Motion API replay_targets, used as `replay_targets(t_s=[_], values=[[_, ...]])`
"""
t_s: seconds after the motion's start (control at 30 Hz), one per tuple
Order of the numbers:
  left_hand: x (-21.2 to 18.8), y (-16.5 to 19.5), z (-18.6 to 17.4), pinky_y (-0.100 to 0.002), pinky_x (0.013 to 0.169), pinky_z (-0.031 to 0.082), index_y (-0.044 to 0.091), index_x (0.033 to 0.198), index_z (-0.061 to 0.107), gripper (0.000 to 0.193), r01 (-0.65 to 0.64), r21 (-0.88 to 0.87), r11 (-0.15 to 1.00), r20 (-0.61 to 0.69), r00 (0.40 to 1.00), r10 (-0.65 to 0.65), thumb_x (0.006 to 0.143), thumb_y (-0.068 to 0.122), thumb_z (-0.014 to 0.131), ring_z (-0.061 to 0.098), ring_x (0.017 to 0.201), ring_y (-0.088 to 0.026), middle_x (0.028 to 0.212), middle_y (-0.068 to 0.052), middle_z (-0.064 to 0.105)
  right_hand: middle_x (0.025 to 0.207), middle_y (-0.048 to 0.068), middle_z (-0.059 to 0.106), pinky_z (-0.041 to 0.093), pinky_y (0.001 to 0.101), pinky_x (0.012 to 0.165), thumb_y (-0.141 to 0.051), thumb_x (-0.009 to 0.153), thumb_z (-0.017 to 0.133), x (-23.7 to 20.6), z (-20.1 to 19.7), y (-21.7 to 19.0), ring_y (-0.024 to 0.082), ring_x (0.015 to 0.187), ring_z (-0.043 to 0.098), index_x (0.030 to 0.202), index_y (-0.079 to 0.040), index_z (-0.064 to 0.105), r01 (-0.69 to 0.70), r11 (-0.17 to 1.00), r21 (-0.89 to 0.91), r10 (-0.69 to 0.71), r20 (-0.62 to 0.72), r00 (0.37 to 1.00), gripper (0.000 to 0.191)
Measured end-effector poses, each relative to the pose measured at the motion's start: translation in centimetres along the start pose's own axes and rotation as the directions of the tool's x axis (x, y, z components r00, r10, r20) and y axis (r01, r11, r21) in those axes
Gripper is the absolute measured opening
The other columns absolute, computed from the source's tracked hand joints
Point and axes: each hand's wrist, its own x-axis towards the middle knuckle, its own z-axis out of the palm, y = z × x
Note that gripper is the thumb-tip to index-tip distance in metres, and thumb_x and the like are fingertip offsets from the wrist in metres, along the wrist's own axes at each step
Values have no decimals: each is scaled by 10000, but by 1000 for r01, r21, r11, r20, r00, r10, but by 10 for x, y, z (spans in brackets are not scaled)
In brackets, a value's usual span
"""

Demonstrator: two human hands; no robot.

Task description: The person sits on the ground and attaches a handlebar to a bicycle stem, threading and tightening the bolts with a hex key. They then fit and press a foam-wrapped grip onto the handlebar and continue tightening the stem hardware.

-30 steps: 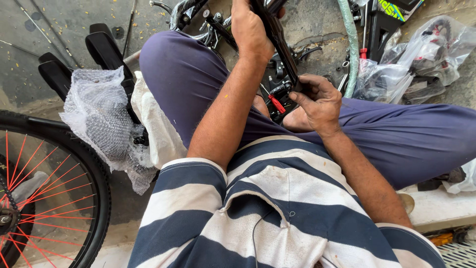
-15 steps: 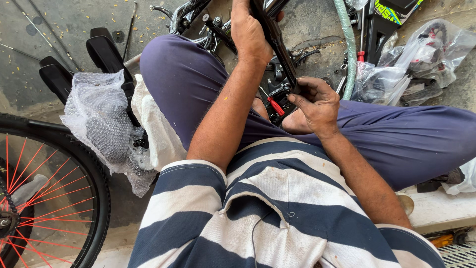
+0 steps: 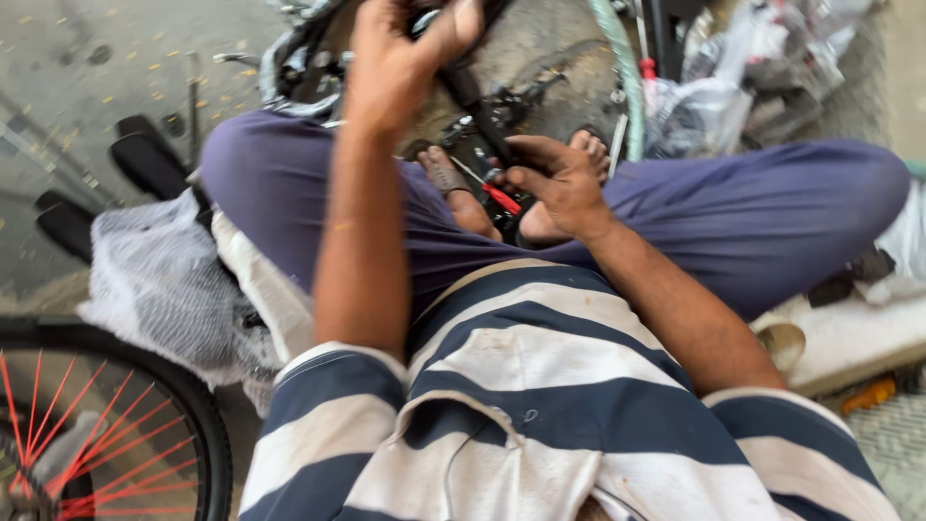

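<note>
I sit cross-legged in purple trousers. My left hand (image 3: 400, 53) is raised at the top of the view, gripping a black bar-like bicycle part (image 3: 473, 96) that slants down toward my lap. My right hand (image 3: 555, 178) is lower, over my crossed feet, fingers closed around a small tool with a red handle (image 3: 502, 198) pointed at the lower end of the black part. What the tool's tip touches is blurred.
A bicycle wheel with red spokes (image 3: 96, 434) sits at lower left. White mesh wrapping (image 3: 159, 280) and black pedals (image 3: 149, 164) lie to my left. A green hose (image 3: 622, 68), plastic bags (image 3: 714, 96) and metal parts lie ahead on the concrete floor.
The view has tipped down and come closer. My left hand has lifted higher with the black part; my right hand stays at the part's lower end with the red-handled tool.
</note>
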Motion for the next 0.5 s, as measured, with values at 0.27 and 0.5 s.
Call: replay_targets(t_s=[0.27, 0.5], values=[[5, 35, -22, -308, 941, 588, 27, 1231, 688, 425, 199, 88, 976, 284, 934, -216, 851, 96, 866, 692, 1035, -132, 1080, 2, 724, 1171, 126, 738, 587, 309, 981, 14, 905, 770, 29, -35, -12, 157, 1071, 713, 1300, 32, 632, -168, 969, -182, 206, 216, 954, 420], [19, -33, -21, -276, 767, 500, -9, 1117, 656, 167, 141, 28, 990, 117, 983, -143, 1012, 48, 773, 573, 871, -72, 962, 28, 633, 1081, 112, 748, 579, 324, 904, -130, 818, 915, 100, -128, -16, 184, 983, 715, 1161, -17, 726, 27, 589, -807, 87, 97, 992, 408]])
